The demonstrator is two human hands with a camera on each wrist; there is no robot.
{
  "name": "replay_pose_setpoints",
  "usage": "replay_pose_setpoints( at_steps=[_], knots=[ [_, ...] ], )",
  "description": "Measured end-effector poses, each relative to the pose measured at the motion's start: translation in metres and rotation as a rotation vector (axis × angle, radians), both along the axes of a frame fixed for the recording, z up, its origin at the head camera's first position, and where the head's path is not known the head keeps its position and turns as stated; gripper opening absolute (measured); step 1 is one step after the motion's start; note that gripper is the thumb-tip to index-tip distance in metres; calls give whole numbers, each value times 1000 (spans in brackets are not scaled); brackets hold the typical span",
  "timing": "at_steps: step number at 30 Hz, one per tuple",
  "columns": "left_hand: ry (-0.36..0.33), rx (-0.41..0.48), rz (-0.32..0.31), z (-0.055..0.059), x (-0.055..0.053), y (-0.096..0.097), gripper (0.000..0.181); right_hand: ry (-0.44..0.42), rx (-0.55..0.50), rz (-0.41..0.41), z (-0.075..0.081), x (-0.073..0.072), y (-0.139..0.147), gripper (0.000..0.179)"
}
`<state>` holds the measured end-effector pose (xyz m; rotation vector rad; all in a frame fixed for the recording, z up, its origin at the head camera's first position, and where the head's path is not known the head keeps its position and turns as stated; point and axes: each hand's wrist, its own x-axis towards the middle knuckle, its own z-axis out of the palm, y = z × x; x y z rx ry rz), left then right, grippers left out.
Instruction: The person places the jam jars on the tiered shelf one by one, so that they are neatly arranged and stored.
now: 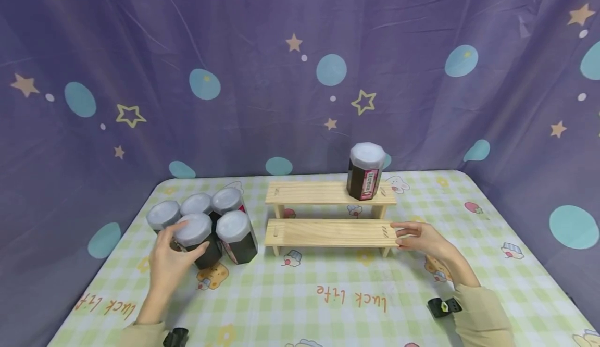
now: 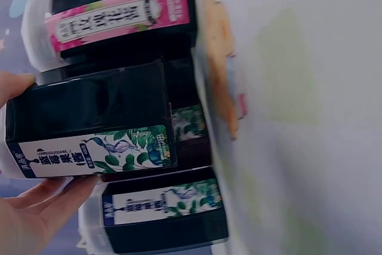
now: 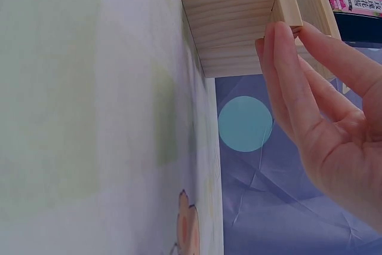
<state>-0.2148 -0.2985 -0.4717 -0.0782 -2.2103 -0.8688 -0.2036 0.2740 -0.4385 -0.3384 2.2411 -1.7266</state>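
My left hand [image 1: 170, 263] grips a dark jar [image 1: 206, 253] with a frosted white lid, thumb on one side and fingers on the other. In the left wrist view this jar [image 2: 89, 117] shows a white label with green leaves, and its base sits higher than the bases of the jars around it. My right hand [image 1: 424, 240] pinches the right end of the lower board of a two-step wooden rack [image 1: 328, 232]. In the right wrist view, thumb and fingertips [image 3: 283, 34] meet at that board's end.
Several similar jars cluster around the held one, including a pink-labelled jar [image 2: 119, 22] beside it. Another pink-labelled jar [image 1: 366, 172] stands on the rack's upper board at the right. A checked tablecloth [image 1: 300, 310] covers the table, and a purple curtain [image 1: 262, 76] hangs behind.
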Motion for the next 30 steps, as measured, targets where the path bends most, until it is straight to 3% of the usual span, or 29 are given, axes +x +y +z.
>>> replay_pose_setpoints(
  at_steps=[1,2,8,10,12,18,19,21,23,26,28,30],
  knots=[
    [11,-4,4,3,0,0,67,1,0,-3,0,0,0,56],
    [13,1,-4,12,5,4,66,1,-1,-3,0,0,0,56],
    [-29,22,-19,76,35,37,60,3,1,-4,0,-1,1,55],
    [-27,31,-23,79,34,37,59,2,1,-3,0,-1,1,55],
    [-25,46,-40,75,28,29,61,0,2,-3,0,-1,1,55],
    [33,-6,-30,6,-27,-29,74,-1,0,-3,-1,-1,1,55],
    [47,-24,-26,-1,-33,-35,75,1,0,-3,-1,-1,0,55],
    [27,0,-61,6,-34,-34,75,2,-1,-4,-1,-1,0,55],
    [25,52,-119,22,-28,-26,71,1,0,-6,-2,-1,0,55],
    [-4,106,-168,69,-2,3,64,-3,2,-7,-2,-2,0,55],
    [4,105,-172,97,12,21,59,-4,2,-6,-2,-2,0,55],
    [-17,60,-132,122,25,38,57,-2,3,-4,-2,-2,0,55]
  ],
)
